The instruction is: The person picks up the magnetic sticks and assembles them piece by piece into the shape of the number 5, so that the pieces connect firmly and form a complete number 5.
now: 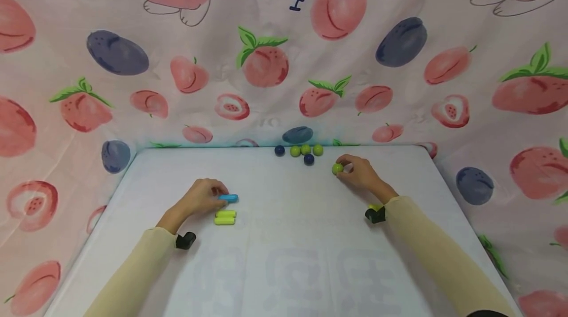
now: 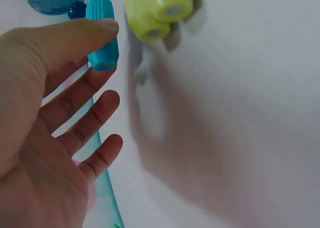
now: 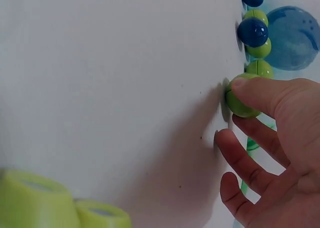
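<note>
My left hand (image 1: 201,197) pinches a short blue stick (image 1: 230,198) between thumb and fingers, at the left of the table. In the left wrist view the blue stick (image 2: 104,55) has a ridged side and a small grey disc in its end. The other fingers are spread loosely. Just in front of this hand lie two yellow-green sticks (image 1: 225,221), side by side. Toward the back right, my right hand (image 1: 360,173) pinches a green ball (image 1: 337,169) between thumb and fingers. The right wrist view shows this green ball (image 3: 241,101) close over the white table.
Along the table's back edge sit several more green balls (image 1: 317,150) and two dark blue balls (image 1: 308,159). More yellow-green sticks (image 3: 40,203) lie near my right wrist, mostly hidden in the head view. A fruit-print cloth (image 1: 266,120) hangs behind the white table (image 1: 293,238).
</note>
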A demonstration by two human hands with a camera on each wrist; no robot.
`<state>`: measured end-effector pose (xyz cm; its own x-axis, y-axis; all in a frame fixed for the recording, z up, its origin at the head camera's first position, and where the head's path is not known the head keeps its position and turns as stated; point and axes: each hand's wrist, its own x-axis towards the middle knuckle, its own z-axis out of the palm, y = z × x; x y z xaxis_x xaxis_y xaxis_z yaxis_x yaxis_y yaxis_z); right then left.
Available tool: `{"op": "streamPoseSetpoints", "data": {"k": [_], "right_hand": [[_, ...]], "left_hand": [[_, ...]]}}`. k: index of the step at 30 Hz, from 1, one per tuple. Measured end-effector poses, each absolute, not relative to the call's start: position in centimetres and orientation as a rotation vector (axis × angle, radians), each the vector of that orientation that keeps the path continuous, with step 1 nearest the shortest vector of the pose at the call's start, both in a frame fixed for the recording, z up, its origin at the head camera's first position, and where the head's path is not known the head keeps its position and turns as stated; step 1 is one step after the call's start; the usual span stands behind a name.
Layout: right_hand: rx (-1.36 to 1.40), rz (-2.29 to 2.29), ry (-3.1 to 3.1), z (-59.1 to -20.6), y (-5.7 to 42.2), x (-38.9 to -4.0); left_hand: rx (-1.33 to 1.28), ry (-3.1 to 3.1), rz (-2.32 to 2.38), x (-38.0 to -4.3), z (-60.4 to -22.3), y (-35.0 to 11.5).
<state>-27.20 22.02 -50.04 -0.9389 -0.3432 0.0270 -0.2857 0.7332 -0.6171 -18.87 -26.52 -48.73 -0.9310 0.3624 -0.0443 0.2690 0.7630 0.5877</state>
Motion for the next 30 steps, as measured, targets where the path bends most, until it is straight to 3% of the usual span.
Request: {"op": "streamPoseSetpoints", "data": {"k": [30], "right_hand": [[-0.499, -1.1, 2.783, -51.1, 18.2, -23.3]], "left_hand": [[0.565, 2.76, 1.11, -20.8, -48.8, -19.7]]}}
